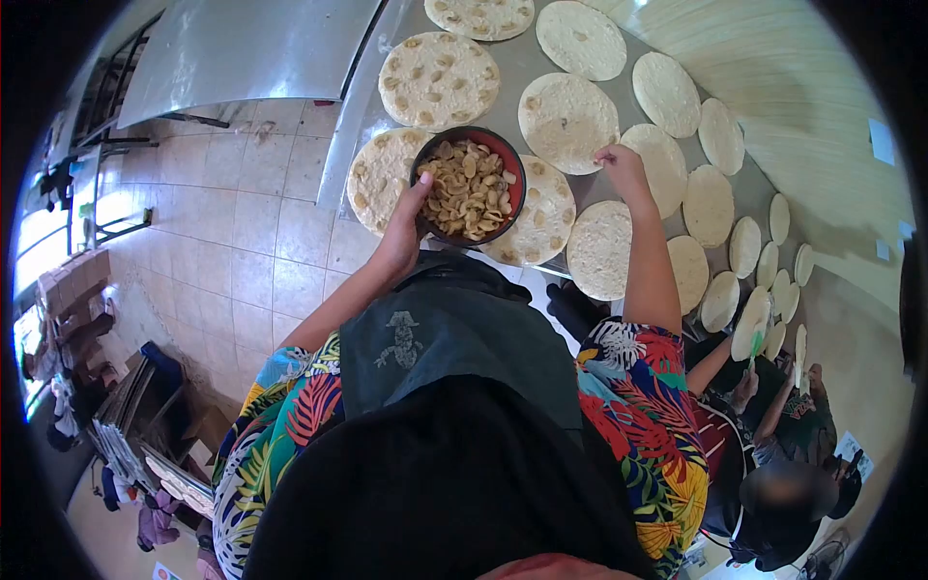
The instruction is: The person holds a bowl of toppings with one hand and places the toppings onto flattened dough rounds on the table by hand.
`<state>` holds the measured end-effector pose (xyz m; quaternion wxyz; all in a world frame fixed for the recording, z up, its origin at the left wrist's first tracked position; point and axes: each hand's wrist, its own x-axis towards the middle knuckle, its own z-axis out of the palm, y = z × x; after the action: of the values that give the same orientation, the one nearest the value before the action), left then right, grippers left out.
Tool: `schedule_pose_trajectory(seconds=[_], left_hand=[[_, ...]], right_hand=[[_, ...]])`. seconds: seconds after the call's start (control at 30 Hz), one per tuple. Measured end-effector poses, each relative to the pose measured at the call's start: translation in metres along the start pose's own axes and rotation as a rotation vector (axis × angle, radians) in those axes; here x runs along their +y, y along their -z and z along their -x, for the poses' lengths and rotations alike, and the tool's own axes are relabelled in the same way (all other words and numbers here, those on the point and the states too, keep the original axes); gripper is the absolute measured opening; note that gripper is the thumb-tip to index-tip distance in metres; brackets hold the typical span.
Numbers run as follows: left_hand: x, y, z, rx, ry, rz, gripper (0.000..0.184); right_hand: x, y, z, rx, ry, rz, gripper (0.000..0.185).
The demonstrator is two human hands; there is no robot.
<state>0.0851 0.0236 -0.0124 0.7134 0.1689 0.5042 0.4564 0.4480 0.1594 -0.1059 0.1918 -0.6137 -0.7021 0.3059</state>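
My left hand (406, 224) grips the near-left rim of a round bowl (519, 186), black outside and red inside. Brown slices that look like sliced mushrooms (464, 188) fill it. The bowl hangs over two pizza bases, partly hiding them. My right hand (626, 178) is at the near-right edge of a pale-topped pizza base (568, 121), fingertips pinched together; what they hold is too small to make out. That base carries a few slices. Slices dot the pizza base (440, 81) farther left, while the one below my right hand (599, 251) shows only pale topping.
Many more pizza bases cover the metal table (527, 56), which runs off to the right along a wall (773, 58). Other people (773, 425) work at its right end. Another metal table (251, 48) stands at upper left, beyond the tiled floor (242, 222). Stacked trays (135, 425) are at lower left.
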Motion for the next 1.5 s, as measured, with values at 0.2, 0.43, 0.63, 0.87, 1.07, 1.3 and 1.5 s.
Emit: schedule_pose_trajectory(seconds=[0.2,0.43,0.63,0.87,1.07,1.3,1.5], left_hand=[[0.003,-0.003,0.003,-0.060,0.004,0.023,0.060],[0.001,-0.007,0.006,-0.061,0.007,0.061,0.058],[0.004,-0.014,0.011,-0.086,-0.009,0.045,0.059],[0.000,-0.021,0.011,-0.123,0.004,0.003,0.058],[-0.005,-0.023,0.013,-0.158,0.006,-0.003,0.058],[-0.013,-0.013,0.010,-0.143,0.034,0.003,0.063],[-0.009,-0.010,0.011,-0.108,-0.014,0.009,0.065]], right_hand=[[0.000,-0.013,0.000,0.062,0.040,0.143,0.008],[-0.043,-0.011,0.014,0.259,-0.004,0.472,0.013],[-0.173,0.011,0.051,0.225,0.201,-0.218,0.012],[-0.229,-0.002,0.069,0.101,0.583,0.193,0.019],[-0.221,-0.028,0.071,0.090,0.660,0.324,0.018],[-0.197,-0.015,0.056,0.159,0.297,-0.348,0.008],[-0.084,-0.003,-0.026,0.240,-0.062,-0.352,0.014]])
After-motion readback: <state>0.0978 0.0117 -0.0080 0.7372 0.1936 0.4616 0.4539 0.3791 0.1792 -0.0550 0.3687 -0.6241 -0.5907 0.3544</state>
